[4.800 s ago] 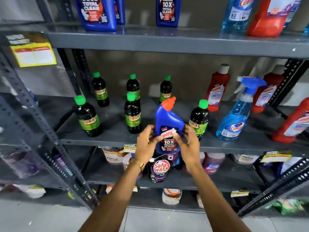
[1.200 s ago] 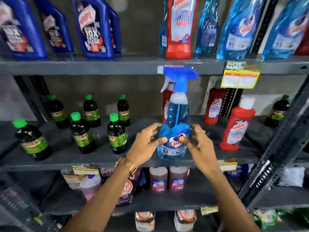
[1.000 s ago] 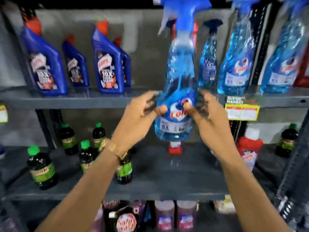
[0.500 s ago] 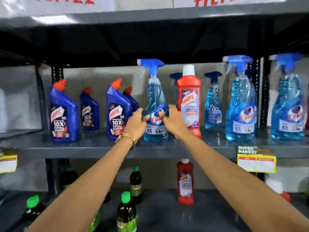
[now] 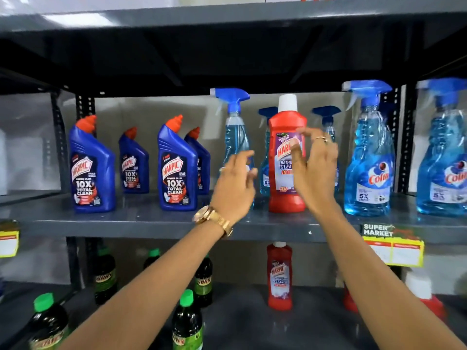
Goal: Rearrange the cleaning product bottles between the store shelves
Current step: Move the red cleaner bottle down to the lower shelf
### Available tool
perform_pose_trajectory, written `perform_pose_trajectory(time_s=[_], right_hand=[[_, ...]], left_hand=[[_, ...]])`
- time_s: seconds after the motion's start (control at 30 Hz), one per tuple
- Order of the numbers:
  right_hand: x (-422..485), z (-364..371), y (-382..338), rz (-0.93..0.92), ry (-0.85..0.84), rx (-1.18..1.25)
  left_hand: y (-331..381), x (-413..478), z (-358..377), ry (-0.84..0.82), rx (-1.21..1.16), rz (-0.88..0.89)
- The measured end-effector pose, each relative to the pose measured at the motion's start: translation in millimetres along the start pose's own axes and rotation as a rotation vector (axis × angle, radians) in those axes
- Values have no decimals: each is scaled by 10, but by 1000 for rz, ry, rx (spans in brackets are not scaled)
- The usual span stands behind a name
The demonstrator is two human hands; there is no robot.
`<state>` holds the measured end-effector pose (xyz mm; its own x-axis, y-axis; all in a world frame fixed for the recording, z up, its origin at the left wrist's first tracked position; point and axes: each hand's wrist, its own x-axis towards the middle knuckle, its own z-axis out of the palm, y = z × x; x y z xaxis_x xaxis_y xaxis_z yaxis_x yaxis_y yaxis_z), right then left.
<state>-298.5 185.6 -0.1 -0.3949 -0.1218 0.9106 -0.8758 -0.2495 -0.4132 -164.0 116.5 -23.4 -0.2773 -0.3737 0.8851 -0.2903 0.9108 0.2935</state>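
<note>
Shelf (image 5: 141, 221): spray bottle (image 5: 235, 137) behind open hands (image 5: 273, 180).

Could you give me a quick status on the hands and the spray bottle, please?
Left hand open, right hand open. Spray bottle upright on upper shelf. Red bottle close beside it, behind right hand.

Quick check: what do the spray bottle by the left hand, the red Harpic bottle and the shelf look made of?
Spray bottle: clear glossy plastic, blue liquid visible through it. Red bottle: opaque glossy plastic, likely; highlights on its shoulders. Shelf: grey painted metal, apparently; perforated uprights, soft reflections.
</note>
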Motion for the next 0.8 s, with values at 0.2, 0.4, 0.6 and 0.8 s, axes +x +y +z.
perform_pose_trajectory(time_s=[0.2, 0.4, 0.6, 0.8], right_hand=[[205, 120, 410, 659, -485, 429], [-2, -222, 337, 558, -524, 560], [-449, -836, -17, 385, -476, 613], [-1410, -1058, 237, 505, -471, 642]], left_hand=[[262, 301, 373, -331, -308, -476], [419, 111, 354, -200, -456, -447], [677, -448, 18, -165, -620, -277], [603, -1360, 202, -236, -623, -335]])
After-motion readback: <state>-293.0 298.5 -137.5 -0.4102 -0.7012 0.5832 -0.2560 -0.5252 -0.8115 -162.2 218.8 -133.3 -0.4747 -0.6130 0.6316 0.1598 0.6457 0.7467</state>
